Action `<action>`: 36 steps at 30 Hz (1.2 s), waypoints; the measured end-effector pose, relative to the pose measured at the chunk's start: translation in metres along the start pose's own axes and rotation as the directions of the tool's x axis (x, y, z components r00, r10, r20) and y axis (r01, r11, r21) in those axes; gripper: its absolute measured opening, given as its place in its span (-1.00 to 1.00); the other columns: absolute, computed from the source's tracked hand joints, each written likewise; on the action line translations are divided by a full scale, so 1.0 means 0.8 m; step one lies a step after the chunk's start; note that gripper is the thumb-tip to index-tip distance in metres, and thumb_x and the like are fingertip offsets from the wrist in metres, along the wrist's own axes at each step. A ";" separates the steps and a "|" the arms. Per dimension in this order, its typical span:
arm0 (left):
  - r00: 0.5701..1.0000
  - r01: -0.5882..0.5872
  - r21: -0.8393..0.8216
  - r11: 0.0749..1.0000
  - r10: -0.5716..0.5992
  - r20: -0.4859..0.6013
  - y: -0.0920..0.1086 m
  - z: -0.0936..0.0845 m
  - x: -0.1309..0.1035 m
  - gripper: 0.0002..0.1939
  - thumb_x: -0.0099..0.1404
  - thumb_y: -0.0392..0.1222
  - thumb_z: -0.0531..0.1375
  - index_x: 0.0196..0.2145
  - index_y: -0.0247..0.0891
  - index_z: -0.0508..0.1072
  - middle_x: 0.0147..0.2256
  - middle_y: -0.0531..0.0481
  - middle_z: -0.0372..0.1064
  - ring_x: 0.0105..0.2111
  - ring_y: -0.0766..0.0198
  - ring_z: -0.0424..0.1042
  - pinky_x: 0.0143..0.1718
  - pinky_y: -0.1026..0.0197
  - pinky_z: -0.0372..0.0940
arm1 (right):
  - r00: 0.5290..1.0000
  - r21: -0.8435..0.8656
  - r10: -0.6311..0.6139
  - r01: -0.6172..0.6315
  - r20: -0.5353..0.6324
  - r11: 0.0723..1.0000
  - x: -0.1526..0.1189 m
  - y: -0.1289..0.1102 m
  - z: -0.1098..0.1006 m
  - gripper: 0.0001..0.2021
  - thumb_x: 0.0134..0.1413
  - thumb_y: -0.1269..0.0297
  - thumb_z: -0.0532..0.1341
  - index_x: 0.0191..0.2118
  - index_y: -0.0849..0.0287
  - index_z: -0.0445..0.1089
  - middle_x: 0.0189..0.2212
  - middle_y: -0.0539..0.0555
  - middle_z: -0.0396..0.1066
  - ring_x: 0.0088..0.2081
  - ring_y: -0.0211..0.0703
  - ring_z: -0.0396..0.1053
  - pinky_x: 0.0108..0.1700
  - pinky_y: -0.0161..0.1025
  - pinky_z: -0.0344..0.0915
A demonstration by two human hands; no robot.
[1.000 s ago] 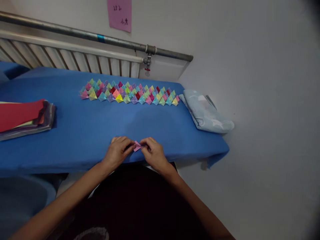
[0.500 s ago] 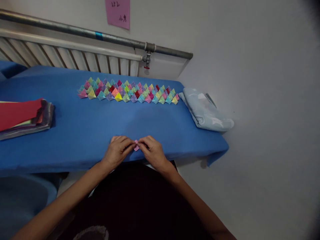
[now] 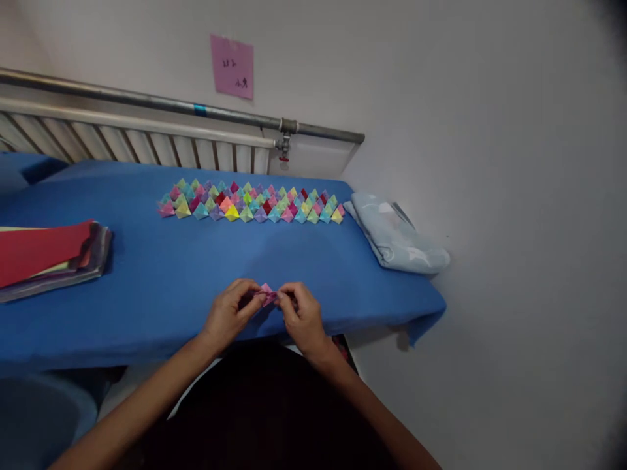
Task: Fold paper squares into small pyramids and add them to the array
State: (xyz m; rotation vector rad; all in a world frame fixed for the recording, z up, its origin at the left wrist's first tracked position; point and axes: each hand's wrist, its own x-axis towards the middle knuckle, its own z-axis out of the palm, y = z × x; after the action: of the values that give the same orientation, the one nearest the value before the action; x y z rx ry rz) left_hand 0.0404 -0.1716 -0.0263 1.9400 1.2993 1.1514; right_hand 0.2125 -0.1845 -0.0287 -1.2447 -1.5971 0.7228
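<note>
A small pink folded paper [image 3: 267,294] is pinched between my two hands, near the front edge of the blue cloth-covered table [image 3: 171,274]. My left hand [image 3: 235,308] grips its left side between thumb and fingers. On the right, my right hand [image 3: 301,314] has its thumb and fingertips closed on the other side. The paper's ends are partly hidden by the fingertips. Beyond the hands, rows of small folded paper pieces [image 3: 245,213] in many colours stand along the back of the table.
At the left lies a stack of coloured paper with a red sheet [image 3: 44,251] on top. A folded light-blue cloth [image 3: 396,238] rests at the right end. Behind are a radiator [image 3: 137,147] and a pipe [image 3: 235,116]; a blue basin [image 3: 44,411] is at lower left.
The view has tilted up, so the table things appear lower. The pink paper now looks lifted and opened out, and both hands have turned slightly around it.
</note>
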 end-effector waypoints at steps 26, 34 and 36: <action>0.941 0.339 0.260 0.904 -0.330 -0.078 -0.051 -0.021 0.208 -0.84 0.16 -0.11 0.13 -0.46 -0.22 0.43 -0.50 0.01 0.45 -0.46 0.21 0.38 -0.40 0.23 0.13 | 0.969 -0.262 -0.236 0.249 0.080 0.933 0.215 0.030 0.045 -0.88 0.09 0.45 0.07 -0.41 0.12 0.26 -0.43 0.01 0.35 -0.36 -0.22 0.30 -0.23 -0.31 0.24; 0.903 0.419 0.163 0.893 -0.392 -0.175 -0.084 -0.016 0.218 -0.79 0.15 -0.06 0.07 -0.41 -0.20 0.42 -0.50 0.04 0.44 -0.48 0.22 0.39 -0.40 0.23 0.17 | 0.976 -0.175 -0.201 0.213 0.084 0.961 0.246 0.073 0.073 -0.89 0.10 0.43 0.06 -0.40 0.12 0.25 -0.46 -0.01 0.32 -0.40 -0.23 0.28 -0.28 -0.31 0.22; 0.891 0.436 0.087 0.896 -0.415 -0.185 -0.088 -0.014 0.216 -0.78 0.13 -0.04 0.07 -0.40 -0.20 0.42 -0.49 0.05 0.44 -0.48 0.22 0.39 -0.39 0.22 0.19 | 0.981 -0.159 -0.168 0.181 0.096 0.971 0.247 0.080 0.074 -0.89 0.10 0.42 0.05 -0.40 0.12 0.25 -0.47 -0.02 0.31 -0.42 -0.24 0.27 -0.30 -0.32 0.20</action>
State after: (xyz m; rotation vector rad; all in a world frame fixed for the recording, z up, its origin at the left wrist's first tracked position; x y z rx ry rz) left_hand 0.0278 0.0145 -0.0145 1.5485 1.8163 1.0337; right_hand 0.1766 0.0279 -0.0432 -1.1865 -1.8406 0.5436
